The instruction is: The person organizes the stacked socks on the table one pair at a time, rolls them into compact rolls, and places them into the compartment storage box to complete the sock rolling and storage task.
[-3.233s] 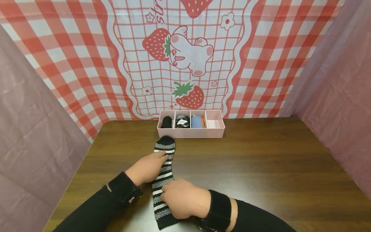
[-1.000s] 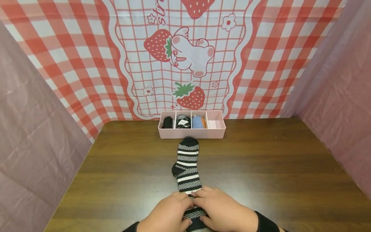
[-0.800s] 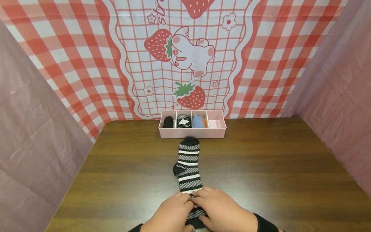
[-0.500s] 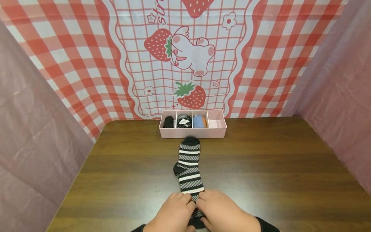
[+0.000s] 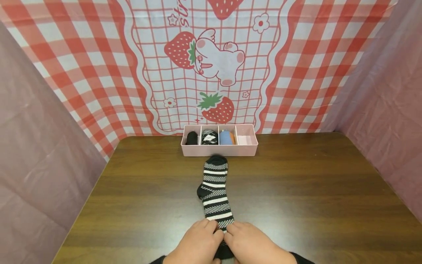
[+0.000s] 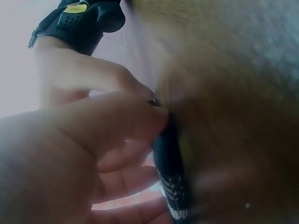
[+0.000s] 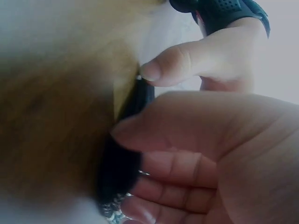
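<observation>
A black sock with white and grey stripes lies lengthwise on the table, its toe near the pink box and its cuff toward me. My left hand holds the left side of the cuff end. On the other side my right hand holds the same end, the two hands almost meeting. In the left wrist view the thumb presses on the dark cuff, with fingers behind it. Similarly, the right wrist view has a thumb and curled fingers at the black cuff. Hands cover part of the sock's leg.
A pink divided box stands at the table's back edge. Its compartments hold a black roll, a black-and-white argyle roll and a blue-and-orange roll; the rightmost shows only its bottom. A checked strawberry cloth hangs behind.
The sock has shifted right from its place 3.2 s ago, and both hands have moved from along its length to its cuff end. Lately the fingers have slid slightly nearer the cuff.
</observation>
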Available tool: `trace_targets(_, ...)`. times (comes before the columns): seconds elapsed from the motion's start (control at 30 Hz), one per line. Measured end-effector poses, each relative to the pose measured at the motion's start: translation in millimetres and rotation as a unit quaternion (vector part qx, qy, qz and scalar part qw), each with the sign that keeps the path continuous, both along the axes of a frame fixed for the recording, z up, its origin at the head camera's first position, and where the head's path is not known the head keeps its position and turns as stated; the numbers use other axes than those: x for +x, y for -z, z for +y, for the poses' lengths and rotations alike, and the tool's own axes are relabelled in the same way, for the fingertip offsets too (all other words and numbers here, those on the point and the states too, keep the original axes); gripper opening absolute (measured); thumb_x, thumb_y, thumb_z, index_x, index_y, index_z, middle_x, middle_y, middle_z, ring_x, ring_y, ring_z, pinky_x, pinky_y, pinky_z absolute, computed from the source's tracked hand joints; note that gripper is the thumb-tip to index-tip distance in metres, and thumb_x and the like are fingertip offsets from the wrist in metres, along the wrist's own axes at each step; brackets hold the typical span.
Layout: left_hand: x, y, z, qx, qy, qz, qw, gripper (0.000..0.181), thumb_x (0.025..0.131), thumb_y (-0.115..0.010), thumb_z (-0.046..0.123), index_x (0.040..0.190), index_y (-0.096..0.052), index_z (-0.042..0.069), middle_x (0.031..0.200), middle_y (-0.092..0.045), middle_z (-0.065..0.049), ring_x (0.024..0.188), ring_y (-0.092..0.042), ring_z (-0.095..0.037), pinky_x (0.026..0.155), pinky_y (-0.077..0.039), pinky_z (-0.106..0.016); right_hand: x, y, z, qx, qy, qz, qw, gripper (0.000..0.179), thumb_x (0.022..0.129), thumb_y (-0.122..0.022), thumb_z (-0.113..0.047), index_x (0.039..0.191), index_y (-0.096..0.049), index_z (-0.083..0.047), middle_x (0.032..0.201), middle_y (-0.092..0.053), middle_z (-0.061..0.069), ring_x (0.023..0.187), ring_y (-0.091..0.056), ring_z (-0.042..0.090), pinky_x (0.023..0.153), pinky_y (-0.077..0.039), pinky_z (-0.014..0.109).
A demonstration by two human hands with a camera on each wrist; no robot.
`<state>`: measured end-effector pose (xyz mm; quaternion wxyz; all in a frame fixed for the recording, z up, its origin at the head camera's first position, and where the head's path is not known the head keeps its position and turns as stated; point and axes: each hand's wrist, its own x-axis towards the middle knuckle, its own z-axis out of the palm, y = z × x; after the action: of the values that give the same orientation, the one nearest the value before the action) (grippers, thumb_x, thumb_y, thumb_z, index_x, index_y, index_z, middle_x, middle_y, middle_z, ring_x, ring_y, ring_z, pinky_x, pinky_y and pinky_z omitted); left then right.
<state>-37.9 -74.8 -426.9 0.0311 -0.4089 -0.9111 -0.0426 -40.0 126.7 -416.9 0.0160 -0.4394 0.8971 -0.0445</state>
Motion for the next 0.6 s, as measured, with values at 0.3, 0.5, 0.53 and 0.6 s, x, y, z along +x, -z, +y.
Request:
trace_targets(0.3, 1.7, -1.0, 1.0, -0.022, 0.004, 0.012, 0.9997, 0.051, 0.066, -0.092, 0.048, 0.097, -0.069, 0.013, 0.092, -0.055, 0.004, 0.088, -0.051, -0.011, 0.078, -0.048, -0.022, 0.4, 4.9, -4.3, -0.001, 0.001, 0.023, 0.9997, 0.025, 0.069, -0.082, -0.015, 0.090, -0.068, -0.011, 0.079, -0.050, -0.007, 0.076, -0.047, 0.007, 0.070, -0.046, 0.025)
trace_targets(0.5, 1.1, -1.1, 1.0, -0.027, 0.005, 0.004, 0.9996, 0.052, 0.066, -0.092, 0.047, 0.098, -0.071, 0.012, 0.092, -0.055, 0.004, 0.089, -0.052, -0.011, 0.079, -0.049, -0.022, -0.5, 1.8, -4.2, -0.016, 0.013, 0.001, 0.9998, 0.025, 0.069, -0.079, -0.010, 0.092, -0.069, -0.010, 0.082, -0.054, -0.007, 0.079, -0.051, 0.008, 0.074, -0.049, 0.026)
trace_targets(0.53, 1.3, -1.2, 0.9, -0.026, 0.007, 0.007, 0.9996, 0.052, 0.066, -0.092, 0.047, 0.098, -0.071, 0.012, 0.092, -0.056, 0.004, 0.089, -0.052, -0.011, 0.078, -0.049, -0.022, -0.9, 1.5, -3.8, -0.018, 0.015, -0.007, 0.9997, 0.024, 0.070, -0.079, -0.009, 0.092, -0.069, -0.010, 0.083, -0.054, -0.007, 0.080, -0.051, 0.008, 0.075, -0.050, 0.026)
trace_targets(0.6, 1.9, -1.0, 0.7, -0.024, 0.012, 0.018, 0.9995, 0.052, 0.065, -0.092, 0.048, 0.097, -0.072, 0.011, 0.091, -0.056, 0.004, 0.089, -0.052, -0.011, 0.078, -0.049, -0.022, -1.4, 0.8, -3.8, -0.020, 0.016, -0.018, 0.9995, 0.023, 0.072, -0.079, -0.009, 0.093, -0.070, -0.009, 0.084, -0.055, -0.007, 0.080, -0.051, 0.007, 0.076, -0.050, 0.025)
